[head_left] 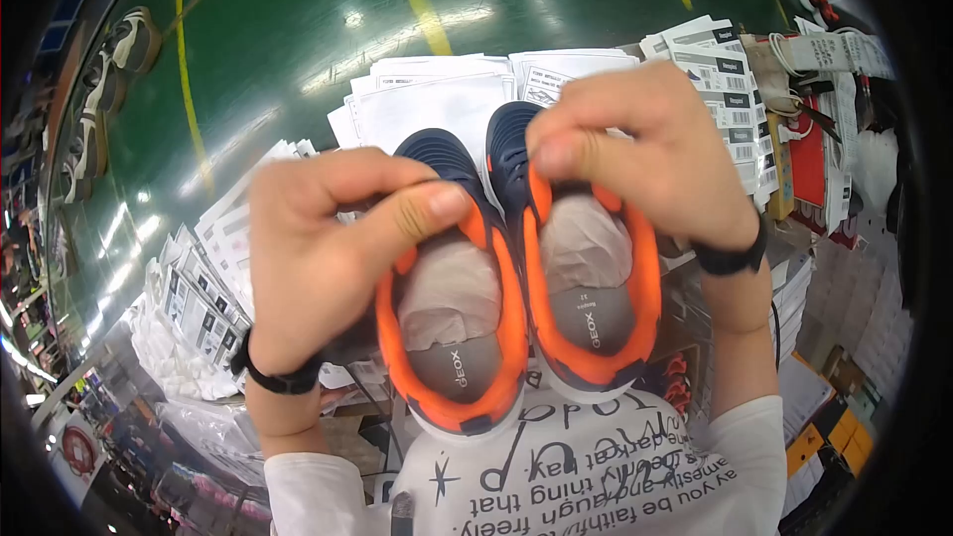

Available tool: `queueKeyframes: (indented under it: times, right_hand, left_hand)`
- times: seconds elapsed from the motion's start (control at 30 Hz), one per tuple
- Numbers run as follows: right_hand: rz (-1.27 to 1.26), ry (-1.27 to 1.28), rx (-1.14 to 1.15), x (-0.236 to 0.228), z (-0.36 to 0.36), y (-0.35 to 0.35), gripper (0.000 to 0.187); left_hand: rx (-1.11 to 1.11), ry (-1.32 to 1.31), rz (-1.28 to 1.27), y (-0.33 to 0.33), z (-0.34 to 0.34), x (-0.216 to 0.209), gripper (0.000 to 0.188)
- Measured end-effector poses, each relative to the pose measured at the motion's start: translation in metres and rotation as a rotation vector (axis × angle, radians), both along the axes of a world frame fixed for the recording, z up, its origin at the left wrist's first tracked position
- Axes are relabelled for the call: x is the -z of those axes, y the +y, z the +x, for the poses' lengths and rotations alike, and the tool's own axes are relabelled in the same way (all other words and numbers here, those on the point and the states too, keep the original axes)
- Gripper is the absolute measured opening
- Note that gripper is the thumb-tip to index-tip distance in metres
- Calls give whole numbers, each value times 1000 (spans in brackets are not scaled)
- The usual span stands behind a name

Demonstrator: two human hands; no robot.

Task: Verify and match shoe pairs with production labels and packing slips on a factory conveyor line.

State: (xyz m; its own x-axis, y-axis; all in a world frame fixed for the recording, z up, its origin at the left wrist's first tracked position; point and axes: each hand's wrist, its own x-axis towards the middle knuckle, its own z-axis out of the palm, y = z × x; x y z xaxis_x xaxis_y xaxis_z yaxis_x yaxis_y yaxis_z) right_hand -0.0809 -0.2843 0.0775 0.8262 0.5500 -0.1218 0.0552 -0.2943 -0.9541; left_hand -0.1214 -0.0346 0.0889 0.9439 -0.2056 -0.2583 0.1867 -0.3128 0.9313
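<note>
Two navy sneakers with orange linings stand side by side before me, toes pointing away. Crumpled tissue paper [452, 288] stuffs the left sneaker [479, 403], and a second wad of tissue paper [586, 246] fills the right sneaker [598, 367]. The grey insoles show at both heels. My left hand [342, 243] pinches the left sneaker at its tongue, thumb on the orange lining. At the right sneaker's tongue, my right hand [630, 154] is closed in a similar pinch; its fingers cover part of the laces area.
White printed sheets [427, 94] lie beyond the toes. Label sheets [730, 89] are stacked at the right, more label sheets [194, 293] at the left. Several other shoes [99, 89] stand far left beside the green surface [288, 30]. Plastic bags [204, 432] lie lower left.
</note>
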Motion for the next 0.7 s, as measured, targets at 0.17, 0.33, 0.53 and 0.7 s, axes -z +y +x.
queueKeyframes:
  times: [0.17, 0.33, 0.53, 0.7]
  right_hand:
    - [-81, -861, -28, 41, -81, 1, 20]
    - [-362, -361, 177, 44, -121, -7, 59]
    - [-275, -198, 97, 12, -88, -7, 66]
    - [-126, -207, 234, -17, -74, -8, 60]
  left_hand:
    - [356, -674, 265, -2, -53, 27, 21]
    - [164, -284, 524, 0, -87, 34, 68]
    - [209, -175, 586, -13, -67, -4, 74]
    - [110, -283, 473, 3, -55, -37, 77]
